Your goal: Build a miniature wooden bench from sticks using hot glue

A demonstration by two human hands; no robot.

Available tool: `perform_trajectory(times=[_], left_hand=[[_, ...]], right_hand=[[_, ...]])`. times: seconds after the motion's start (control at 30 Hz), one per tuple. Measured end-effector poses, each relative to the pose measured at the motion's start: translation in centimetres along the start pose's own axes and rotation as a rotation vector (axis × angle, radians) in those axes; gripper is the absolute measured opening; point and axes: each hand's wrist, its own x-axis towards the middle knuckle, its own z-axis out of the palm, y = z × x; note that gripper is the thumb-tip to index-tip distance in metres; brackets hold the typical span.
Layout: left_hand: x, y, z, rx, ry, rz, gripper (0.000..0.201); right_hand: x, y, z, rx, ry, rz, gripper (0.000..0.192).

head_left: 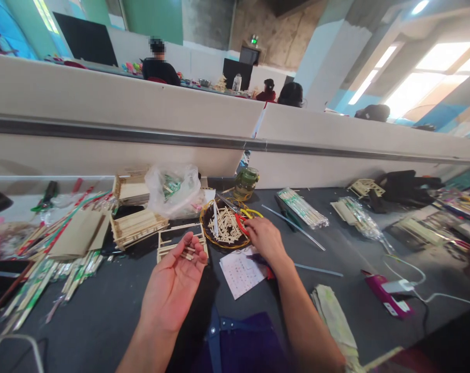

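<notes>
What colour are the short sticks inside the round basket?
The short sticks are pale beige, best seen in the head view.

Few short sticks: pale bare wood, held in the curled fingers of your palm-up left hand; exact count unclear. More cut sticks, same pale wood, lie loose in a jumbled pile, pointing every way, inside the round dark basket with a yellowish rim. Basket sits upright on the table, ahead of you. Red handle lies at its right side, right by the fingertips of your right hand; tool type unclear, grip partly hidden.
</notes>
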Motion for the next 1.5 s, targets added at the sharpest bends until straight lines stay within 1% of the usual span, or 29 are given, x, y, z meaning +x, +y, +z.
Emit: perform_trajectory(times=[0.03,0.1,0.2,0.27,0.43,0.6,0.73,0.83,0.9,0.97,1.03,1.1,1.13,1.17,1.2,1.27,1.3,1.37,1.43,1.5], left_hand=[[0.0,0.1,0.0,-0.004,-0.002,-0.002,0.025],[-0.1,0.2,0.0,-0.007,-0.003,-0.006,0.025],[-0.2,0.3,0.0,0.001,-0.007,-0.005,0.025],[-0.2,0.4,0.0,0.008,-0.005,-0.004,0.025],[-0.2,0.2,0.2,0.004,0.012,-0.012,0.024],[-0.2,0.0,0.4,0.006,0.017,-0.02,0.024],[-0.1,0.0,0.5,0.011,0.028,-0.012,0.025],[-0.1,0.0,0.4,0.011,0.029,-0.009,0.025],[0.0,0.1,0.3,0.008,0.026,-0.01,0.024],[0.0,0.1,0.3,0.006,0.021,-0.014,0.024],[0.0,0.1,0.2,0.005,0.017,-0.017,0.024],[0.1,0.2,0.2,0.004,0.014,-0.015,0.024],[0.1,0.2,0.2,0.003,0.014,-0.013,0.024],[0.0,0.2,0.2,0.002,0.015,-0.012,0.024],[0.0,0.2,0.2,0.001,0.016,-0.014,0.024],[0.0,0.1,0.2,-0.003,0.016,-0.017,0.025],[-0.1,0.1,0.2,-0.004,0.015,-0.017,0.025],[-0.2,0.0,0.3,0.0,0.008,-0.015,0.025],[-0.4,-0.1,0.3,0.01,-0.003,-0.014,0.025],[-0.5,0.0,0.3,0.016,-0.015,-0.01,0.025]], right_hand=[[0.6,0.7,-0.3,-0.037,0.024,0.034,0.024],[2.0,1.9,-0.4,-0.1,-0.018,0.071,0.019],[3.6,2.8,0.2,-0.132,-0.118,0.047,0.016],[4.2,3.0,1.0,-0.127,-0.129,0.02,0.018],[5.3,4.3,2.1,-0.076,-0.087,-0.008,0.027],[7.7,5.6,2.5,0.005,-0.04,-0.089,0.034],[9.7,5.7,3.6,0.064,0.002,-0.149,0.039],[10.3,5.5,4.6,0.097,0.024,-0.168,0.042],[10.3,5.1,4.8,0.112,0.028,-0.173,0.042],[9.9,4.6,4.3,0.113,0.033,-0.18,0.041],[9.2,4.0,3.3,0.074,0.054,-0.16,0.037],[8.0,3.3,1.9,-0.005,0.074,-0.094,0.031],[7.3,2.9,1.3,-0.043,0.064,-0.057,0.03],[6.5,2.5,0.8,-0.076,0.022,-0.041,0.031],[5.7,2.1,0.5,-0.106,-0.048,-0.048,0.032],[4.3,1.2,0.7,-0.161,-0.2,-0.099,0.031],[3.7,0.8,1.0,-0.178,-0.238,-0.113,0.028],[2.9,-0.1,1.9,-0.194,-0.262,-0.122,0.025],[2.4,-1.0,2.6,-0.196,-0.26,-0.13,0.028],[2.1,-1.8,2.8,-0.186,-0.27,-0.161,0.028]])
